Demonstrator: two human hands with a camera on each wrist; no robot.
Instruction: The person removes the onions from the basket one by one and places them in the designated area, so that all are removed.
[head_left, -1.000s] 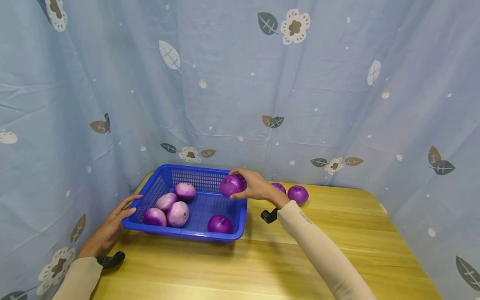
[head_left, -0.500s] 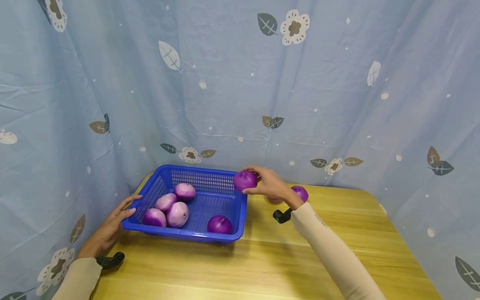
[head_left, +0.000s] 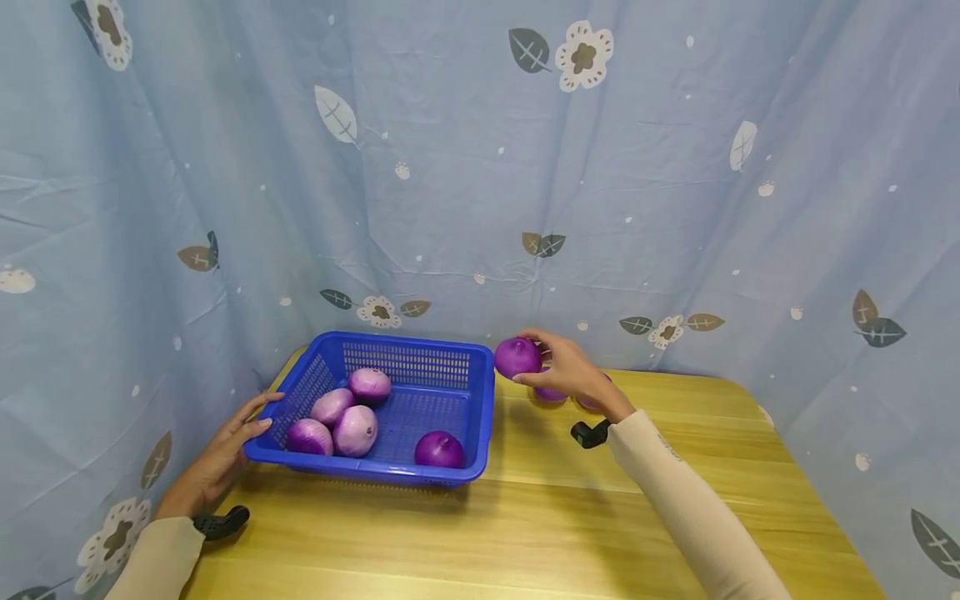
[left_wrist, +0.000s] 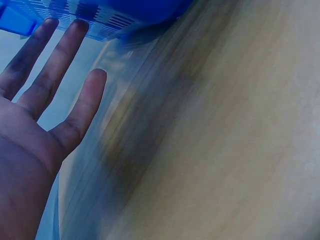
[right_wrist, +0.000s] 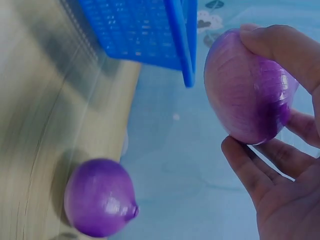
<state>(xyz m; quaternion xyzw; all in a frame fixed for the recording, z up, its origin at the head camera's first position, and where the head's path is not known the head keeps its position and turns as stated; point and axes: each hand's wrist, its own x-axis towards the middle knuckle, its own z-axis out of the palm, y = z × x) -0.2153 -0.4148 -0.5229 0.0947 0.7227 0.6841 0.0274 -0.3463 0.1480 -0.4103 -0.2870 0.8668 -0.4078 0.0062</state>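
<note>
In the head view my right hand (head_left: 567, 367) holds a purple onion (head_left: 517, 358) just off the right rim of the blue basket (head_left: 489, 417), above the table. The right wrist view shows thumb and fingertips around this onion (right_wrist: 247, 90), with its paler side showing. Several purple onions lie in the basket: a pale cluster (head_left: 356, 429) at the left and one darker onion (head_left: 439, 449) at the front right. My left hand (head_left: 217, 454) touches the basket's left rim. In the left wrist view, straight fingers (left_wrist: 65, 65) reach to its slatted side.
Two more onions lie on the wooden table (head_left: 675, 450) below and behind my right hand, one (head_left: 551, 396) beside the other (head_left: 588, 403), both partly hidden. A blue patterned curtain (head_left: 480, 167) hangs behind the table and along both sides.
My right hand has carried the onion from over the basket's right end, across the rim, to the right and outside it. My left hand stays at the left rim.
</note>
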